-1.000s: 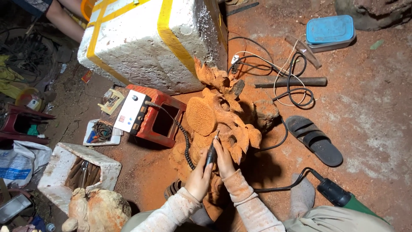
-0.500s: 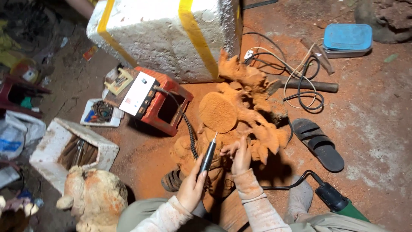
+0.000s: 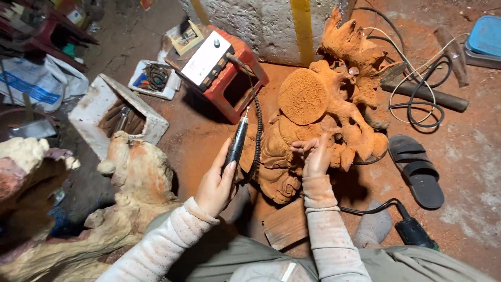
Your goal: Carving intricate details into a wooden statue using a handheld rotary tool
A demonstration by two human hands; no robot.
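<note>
Your left hand (image 3: 215,187) grips the black carving pen (image 3: 237,142) | your right hand (image 3: 314,158) pinches closed, touching the orange wood carving (image 3: 305,96).

- wood carving (image 3: 323,115): raw orange wood, matt, rough and dusty all over, with a grainy round disc on it
- rotary tool (image 3: 236,143): smooth black plastic body, slightly glossy, tiny metal tip, coiled rubbery cord
- control box (image 3: 206,52): smooth white plastic top, sitting on a glossy red plastic stool (image 3: 235,86)
- foam block (image 3: 261,23): white, pitted and grubby, with yellow tape
- sandal (image 3: 417,169): matt black rubber
- floor (image 3: 469,156): packed dirt, powdery red dust
- sleeves (image 3: 329,230): soft knit cloth, stained
</note>
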